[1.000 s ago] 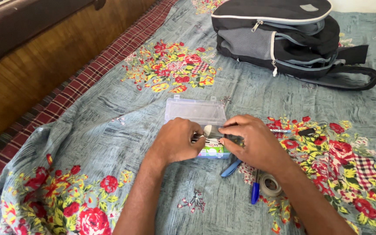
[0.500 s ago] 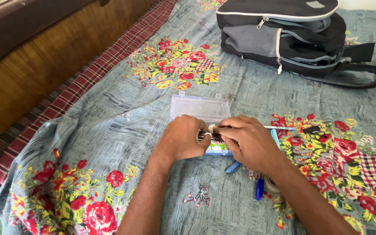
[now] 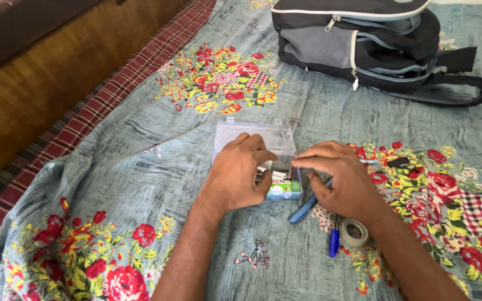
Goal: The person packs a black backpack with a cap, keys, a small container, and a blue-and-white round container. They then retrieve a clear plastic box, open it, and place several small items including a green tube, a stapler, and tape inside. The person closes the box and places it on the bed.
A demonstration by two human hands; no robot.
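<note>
Head view shows a small clear plastic box with a hinged lid (image 3: 255,137) lying open on a blue-grey bedspread printed with red and yellow flowers (image 3: 140,167), near the middle of the picture. The box holds small items, among them a green and white piece (image 3: 285,187) at its near right corner; the rest are too hidden to tell. The left hand (image 3: 238,175) lies over the left half of the box, palm down, fingers curled onto the contents; whether it grips anything cannot be told. The right hand (image 3: 338,178) sits at the right edge of the box, thumb and forefinger brought close together at the box's rim, though what they pinch, if anything, is not clear. Just under the right hand lies a light blue pen (image 3: 302,209), and near the wrist are a dark blue pen (image 3: 334,243) and a small roll of clear tape (image 3: 355,232). Well apart, at the top of the picture, a black and grey backpack (image 3: 358,44) lies on the bedspread. Along the left runs a red checked cloth (image 3: 85,122) beside a brown wooden panel (image 3: 46,83).
</note>
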